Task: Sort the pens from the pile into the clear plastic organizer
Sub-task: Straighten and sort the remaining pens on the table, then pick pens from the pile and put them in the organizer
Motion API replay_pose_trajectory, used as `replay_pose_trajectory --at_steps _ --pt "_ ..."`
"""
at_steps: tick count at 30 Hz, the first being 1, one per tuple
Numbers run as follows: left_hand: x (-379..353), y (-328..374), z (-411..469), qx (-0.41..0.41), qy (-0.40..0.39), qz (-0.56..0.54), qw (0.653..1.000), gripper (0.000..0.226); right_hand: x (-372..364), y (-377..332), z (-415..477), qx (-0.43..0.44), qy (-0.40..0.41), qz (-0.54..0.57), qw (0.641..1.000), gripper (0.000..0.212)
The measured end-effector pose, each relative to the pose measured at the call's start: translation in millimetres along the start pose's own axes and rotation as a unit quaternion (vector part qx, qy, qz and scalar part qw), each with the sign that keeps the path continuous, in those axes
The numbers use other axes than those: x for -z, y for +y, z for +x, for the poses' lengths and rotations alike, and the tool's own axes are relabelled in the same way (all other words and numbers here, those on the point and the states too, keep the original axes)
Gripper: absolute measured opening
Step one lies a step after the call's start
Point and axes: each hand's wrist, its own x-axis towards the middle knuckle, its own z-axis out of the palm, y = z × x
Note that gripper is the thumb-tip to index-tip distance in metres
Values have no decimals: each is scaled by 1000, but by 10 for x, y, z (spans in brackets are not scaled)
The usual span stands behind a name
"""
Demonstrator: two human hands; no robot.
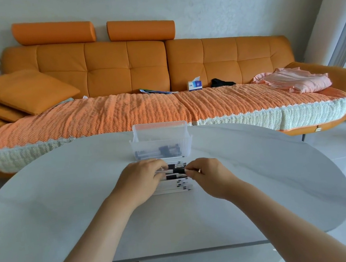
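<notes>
**Both hands on one pen at the top of the pile**

Head view: Your left hand [142,181] and right hand [209,175] meet over the pile of pens [178,185], which lies in a neat stack at the middle of the white table [69,204], barrels running left to right. Between your hands sits a single pen [177,170] at the far end of the pile. Your left fingers curl down over its white barrel, while your right thumb and forefinger pinch its black end. The rest of the pile lies just near of that pen, partly hidden under both hands.

Just beyond your fingertips stands the clear plastic organizer [160,139], upright on the table, close to the pile. Several dark-capped pens [166,149] lie in its bottom, seen through the ribbed front wall.

The table top is rounded and pale grey-white. Behind it runs an orange sofa [118,60] with a woven orange-and-cream cover [124,114] over the seat. On it, from left to right, lie an orange cushion [24,90], some booklets [157,90], a tissue box [195,85], a small black item [222,82] and a crumpled pink garment [294,82]. The wall behind is white.
</notes>
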Motion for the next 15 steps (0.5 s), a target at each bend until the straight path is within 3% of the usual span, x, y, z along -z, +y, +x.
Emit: replay_pose_trajectory --at_steps 3,9,15 --pt "61 -92 16 37 -25 -50 998 14 -35 4 26 24 33 -14 999 20" --pt "94 -157 78 35 -9 -74 997 16 -143 -94 103 119 64 -51 990 29" --pt "173 -346 204 20 97 -10 995 45 -58 -136 354 115 137 -69 982 26"
